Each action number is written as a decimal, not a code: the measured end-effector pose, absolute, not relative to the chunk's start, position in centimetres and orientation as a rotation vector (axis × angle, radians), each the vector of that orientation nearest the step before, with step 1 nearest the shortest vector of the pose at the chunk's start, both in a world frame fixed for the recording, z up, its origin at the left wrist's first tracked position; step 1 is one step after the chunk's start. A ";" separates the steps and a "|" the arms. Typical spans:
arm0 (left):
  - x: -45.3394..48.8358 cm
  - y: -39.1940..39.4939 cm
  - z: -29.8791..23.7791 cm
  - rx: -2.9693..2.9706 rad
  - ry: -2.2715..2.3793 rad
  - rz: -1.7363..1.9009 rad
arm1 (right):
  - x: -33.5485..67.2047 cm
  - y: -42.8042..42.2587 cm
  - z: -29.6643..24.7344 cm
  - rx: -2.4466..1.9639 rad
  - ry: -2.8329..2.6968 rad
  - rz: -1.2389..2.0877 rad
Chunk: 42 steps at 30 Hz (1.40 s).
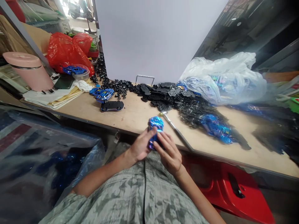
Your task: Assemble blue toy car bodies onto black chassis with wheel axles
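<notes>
As the left hand (140, 145) and right hand (169, 153) clasp it, a blue toy car (155, 123) looks upright.

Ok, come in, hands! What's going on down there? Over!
Left grip and right grip on shiny blue toy car. Thin silver metal rod lying close by on pale wooden table.

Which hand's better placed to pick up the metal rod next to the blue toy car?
Right, probably. The right hand is closer to the metal rod, which lies on the bench just beyond it. The left hand sits on the far side of the blue toy car both hands are holding.
</notes>
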<state>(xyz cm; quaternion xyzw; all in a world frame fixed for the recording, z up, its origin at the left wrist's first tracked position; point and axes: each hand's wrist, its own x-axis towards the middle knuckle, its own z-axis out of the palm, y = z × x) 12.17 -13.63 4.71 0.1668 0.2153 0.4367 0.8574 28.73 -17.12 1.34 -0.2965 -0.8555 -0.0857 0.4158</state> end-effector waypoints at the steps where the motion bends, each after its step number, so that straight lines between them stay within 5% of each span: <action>1: 12.2 -13.8 4.7 0.371 0.466 0.947 | 28.7 -17.1 1.1 -0.750 -2.132 -0.201; 42: 11.9 -13.2 3.7 0.601 0.638 1.049 | 28.8 -16.8 -0.5 -0.763 -2.097 -0.181</action>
